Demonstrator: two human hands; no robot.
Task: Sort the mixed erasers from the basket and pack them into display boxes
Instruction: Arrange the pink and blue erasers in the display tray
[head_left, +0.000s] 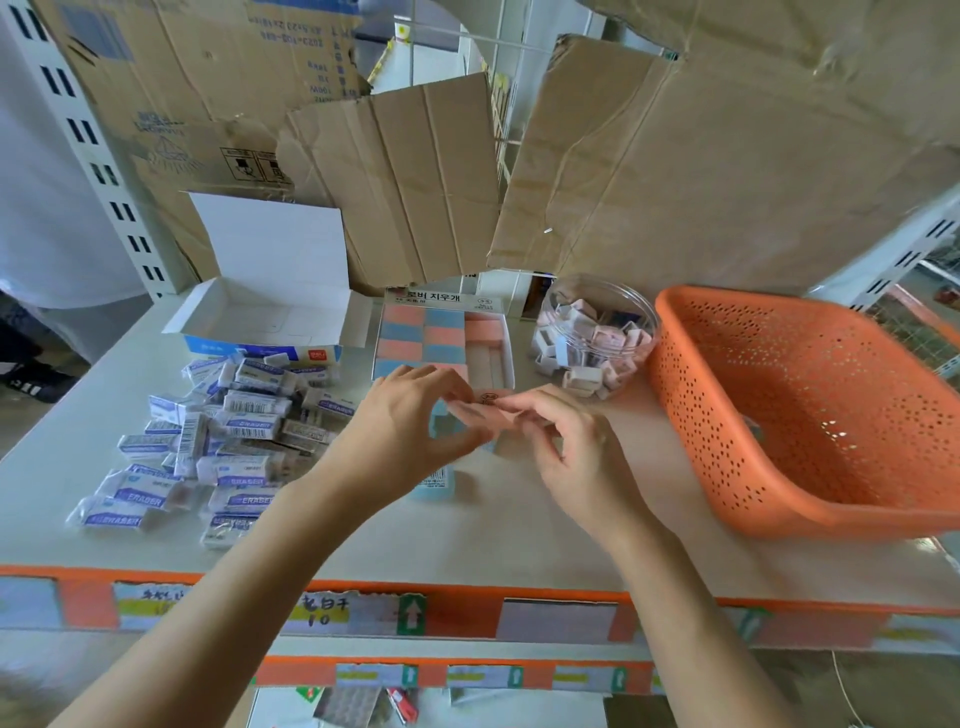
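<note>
The pink eraser (484, 413) is pinched at its ends by the left hand (410, 421) and right hand (566, 441), just before the checkered box (441, 298). White erasers (228, 431) lie heaped left; the basket (685, 395) stands right.

The light is bright, soft and even, so my left hand (410, 415) and right hand (571, 447) throw only faint, fuzzy shadows on the pale table (519, 535). The white area at far left is washed out. Small highlights glint on the clear jar (597, 306). My fingertips and the pink eraser (488, 404) I pinch between them are smeared with motion blur. The wide lens bows the shelf edge (467, 597) and bends the cardboard (727, 156) outward; the corners go soft.
</note>
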